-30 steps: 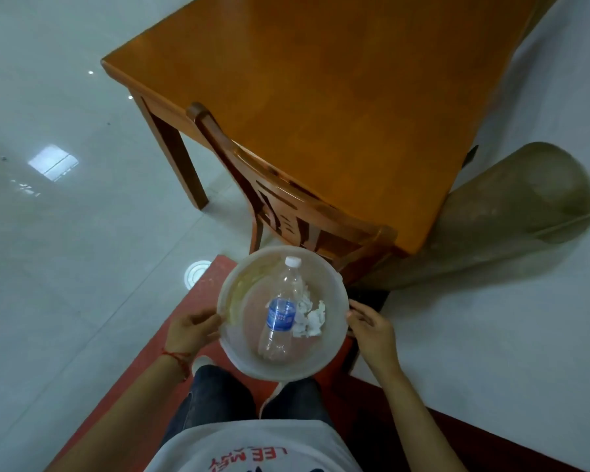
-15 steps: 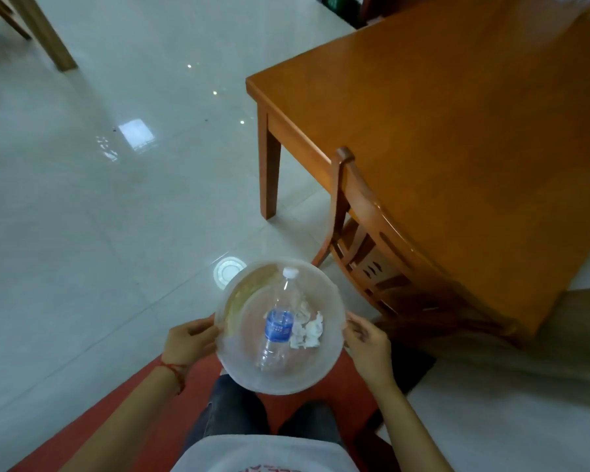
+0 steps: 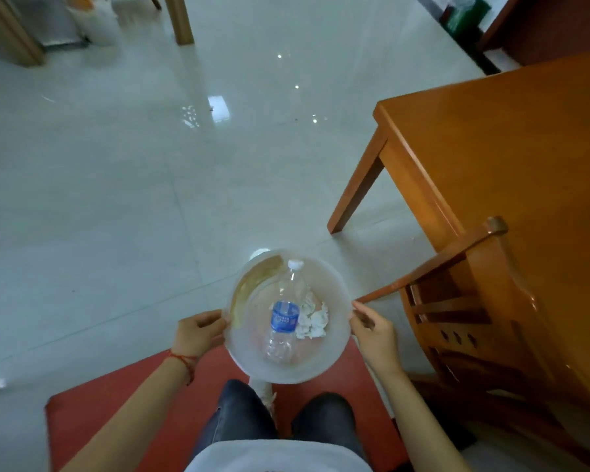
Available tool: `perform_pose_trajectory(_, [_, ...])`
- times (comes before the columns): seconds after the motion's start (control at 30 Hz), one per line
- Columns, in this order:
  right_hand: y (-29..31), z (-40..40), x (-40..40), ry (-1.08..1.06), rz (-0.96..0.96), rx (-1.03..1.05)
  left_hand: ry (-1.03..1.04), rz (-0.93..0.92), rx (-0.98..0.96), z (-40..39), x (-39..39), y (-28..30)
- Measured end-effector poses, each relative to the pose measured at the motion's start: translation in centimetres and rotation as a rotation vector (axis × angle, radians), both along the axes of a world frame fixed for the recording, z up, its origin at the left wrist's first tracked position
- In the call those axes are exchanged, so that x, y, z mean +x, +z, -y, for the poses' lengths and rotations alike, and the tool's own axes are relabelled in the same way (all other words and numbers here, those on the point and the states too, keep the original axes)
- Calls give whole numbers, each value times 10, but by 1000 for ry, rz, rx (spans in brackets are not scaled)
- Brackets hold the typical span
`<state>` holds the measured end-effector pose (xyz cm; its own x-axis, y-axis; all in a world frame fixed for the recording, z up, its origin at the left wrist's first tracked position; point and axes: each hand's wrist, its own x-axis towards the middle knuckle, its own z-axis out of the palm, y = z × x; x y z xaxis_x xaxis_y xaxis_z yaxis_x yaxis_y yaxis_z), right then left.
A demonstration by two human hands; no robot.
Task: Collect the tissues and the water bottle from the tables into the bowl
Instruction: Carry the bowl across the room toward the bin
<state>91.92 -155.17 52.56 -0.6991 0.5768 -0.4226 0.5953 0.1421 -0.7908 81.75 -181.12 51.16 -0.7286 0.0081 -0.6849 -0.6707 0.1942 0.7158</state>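
I carry a translucent white bowl (image 3: 324,359) in front of my waist. My left hand (image 3: 198,332) grips its left rim and my right hand (image 3: 372,332) grips its right rim. Inside lies a clear water bottle (image 3: 284,318) with a blue label and white cap, cap pointing away from me. Crumpled white tissues (image 3: 312,321) lie beside the bottle on its right.
An orange wooden table (image 3: 511,165) and a wooden chair (image 3: 464,301) pushed against it stand on my right. A red mat (image 3: 116,413) lies under my feet. Glossy white tile floor (image 3: 133,199) stretches ahead and left, with furniture legs (image 3: 181,22) far back.
My view has swung left, so the table and chair slid to the right of the frame and more open floor shows. Both hands still hold the bowl with the same contents.
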Motion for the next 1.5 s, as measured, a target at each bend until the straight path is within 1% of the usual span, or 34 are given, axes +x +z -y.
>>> perform_pose_trajectory(0.2, [-8,25,-62,109,3,-1,142,23,2,30,-32,-4])
perform_pose_trajectory(0.37, [-13,28,-121,179,4,-3,229,50,27,38,-67,-5])
perform_pose_trajectory(0.6, [-25,15,-219,258,3,-32,312,45,4,31,-146,-7])
perform_pose_trajectory(0.73, [-24,-1,-282,256,6,-34,362,63,-1,15,-203,-1])
perform_pose_trajectory(0.97, [-12,-21,-381,258,-4,-64,356,12,-18,-7,-296,13])
perform_pose_trajectory(1.17, [-14,-26,-456,232,-16,-62,339,-2,-27,-12,-378,14])
perform_pose_trajectory(1.4, [-19,-16,-559,143,-26,-84,271,-14,-18,-3,-501,8])
perform_pose_trajectory(1.5, [-11,-9,-603,121,-25,-92,240,-6,-27,2,-554,11])
